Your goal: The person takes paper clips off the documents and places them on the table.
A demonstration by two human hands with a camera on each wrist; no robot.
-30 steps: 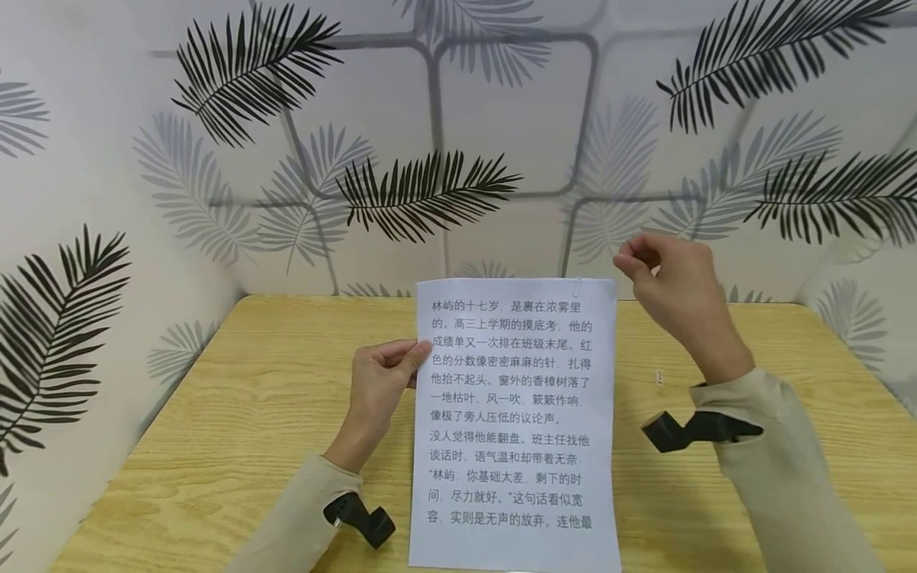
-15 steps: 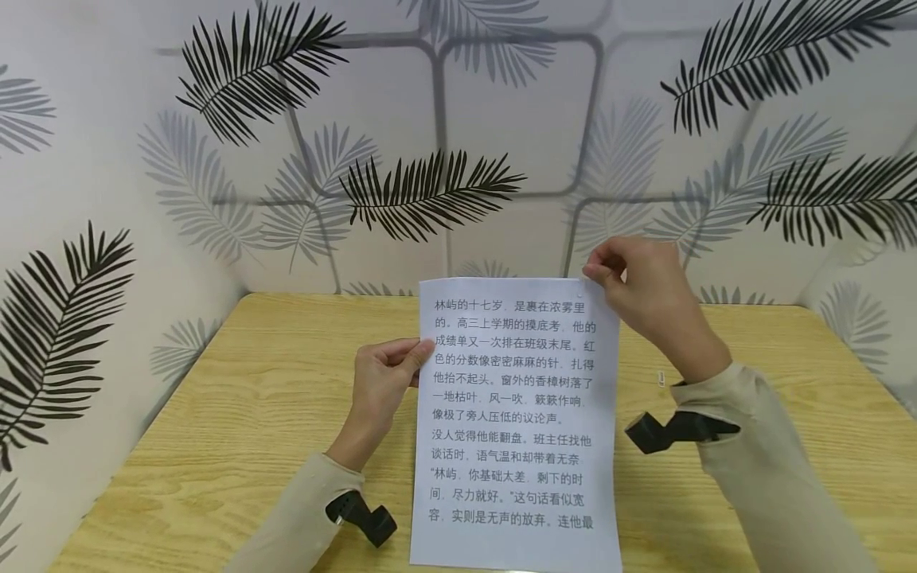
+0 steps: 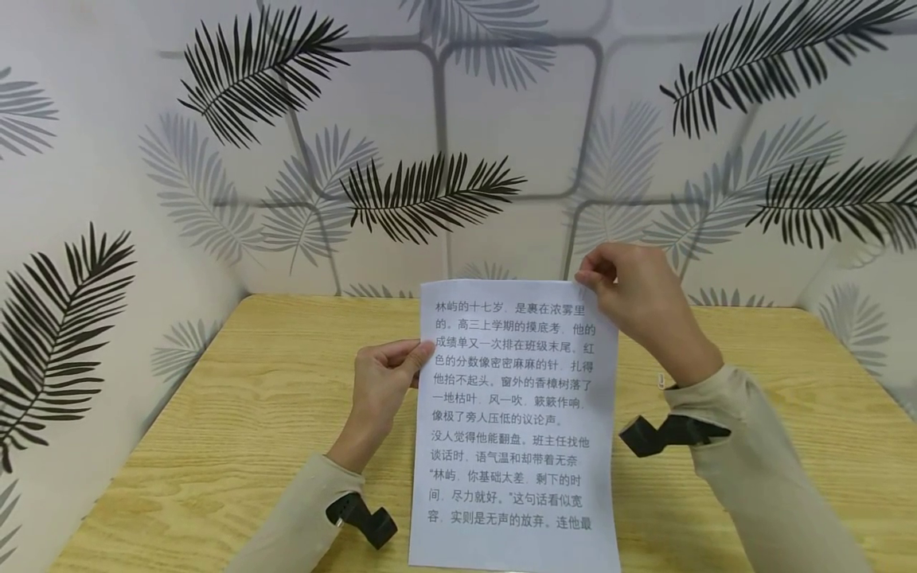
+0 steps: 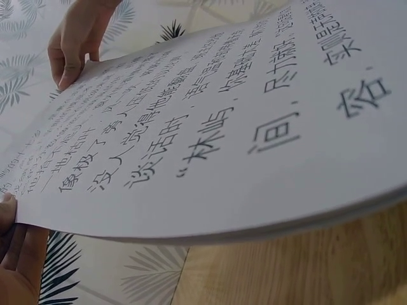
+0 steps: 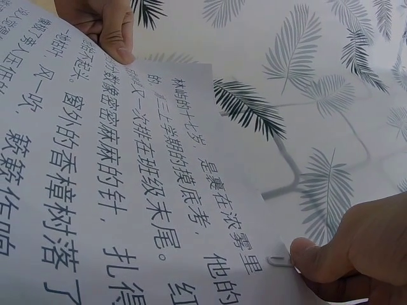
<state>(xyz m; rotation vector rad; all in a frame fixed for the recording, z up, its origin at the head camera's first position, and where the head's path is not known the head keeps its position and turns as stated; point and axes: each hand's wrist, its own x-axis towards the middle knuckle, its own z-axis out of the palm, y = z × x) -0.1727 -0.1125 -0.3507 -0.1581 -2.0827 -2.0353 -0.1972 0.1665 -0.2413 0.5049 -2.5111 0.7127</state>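
Observation:
A stack of printed paper (image 3: 512, 414) stands upright in front of me, its layered edge visible in the left wrist view. My left hand (image 3: 383, 382) grips its left edge, thumb on the printed face and fingers behind. At the top edge, near the right corner, sits a small paper clip (image 5: 280, 261). My right hand (image 3: 637, 298) pinches the clip's outer end, with the thumb in front; the fingers behind are partly hidden. In the head view this hand mostly covers the clip.
Another small clip (image 3: 661, 380) lies on the wooden table (image 3: 286, 382), right of the paper and close to my right wrist. A leaf-patterned wall covering (image 3: 516, 119) rises behind the table. Black wrist cameras (image 3: 673, 434) are strapped over both sleeves.
My right hand has come left and slightly down from beside the paper to the clip on its top edge, and now pinches there. The left hand and paper stay nearly still.

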